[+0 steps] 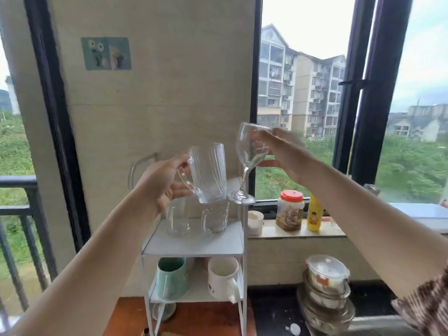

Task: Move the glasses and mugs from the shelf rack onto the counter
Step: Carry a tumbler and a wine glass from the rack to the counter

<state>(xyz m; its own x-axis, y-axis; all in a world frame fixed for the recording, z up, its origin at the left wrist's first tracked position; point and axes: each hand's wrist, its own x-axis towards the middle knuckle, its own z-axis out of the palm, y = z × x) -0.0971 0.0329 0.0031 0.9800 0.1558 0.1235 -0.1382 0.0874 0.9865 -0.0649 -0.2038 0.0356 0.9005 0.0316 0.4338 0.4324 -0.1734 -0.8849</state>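
Head view: left grip (161, 183) curls round glass mug (212, 173) handle; right grip (286, 156) clasps wine glass (243, 144) bowl.

Glass mugs (178, 221) occupy the upper shelf (194, 246), leaving its front free.

Both bare forearms are being held out toward the middle of the frame. The left arm is being held up from the lower left corner, and the left hand (162, 183) is being kept just left of centre, its fingers curled round the handle of a glass mug (211, 173). The right arm is being held in from the lower right edge, with a patterned sleeve (426, 309) being worn near the elbow. The right hand (283, 154) is being held slightly higher, right of centre, its fingers wrapped round the bowl of a tilted wine glass (249, 154).
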